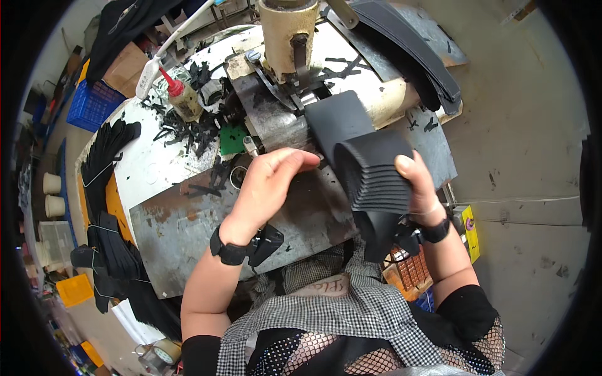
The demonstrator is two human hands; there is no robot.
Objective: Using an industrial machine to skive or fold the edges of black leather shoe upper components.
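Note:
My right hand grips a thick stack of black flat pieces, thumb on top. The pieces are bent over in a curve, their edges fanned, with lower ends hanging toward my lap. Just beyond the stack, a single smooth black piece with rounded corners lies against the machine's metal bed. My left hand is by the front of the bed, fingers stretched to the right near that piece's left edge. Nothing shows in this hand; its fingertips are partly hidden. Above the bed stands the cream-coloured machine head.
A red-capped bottle stands among black scraps left of the machine. Tied bundles of black pieces line the table's left edge. More long black pieces lie at the far right. A blue basket is at the far left.

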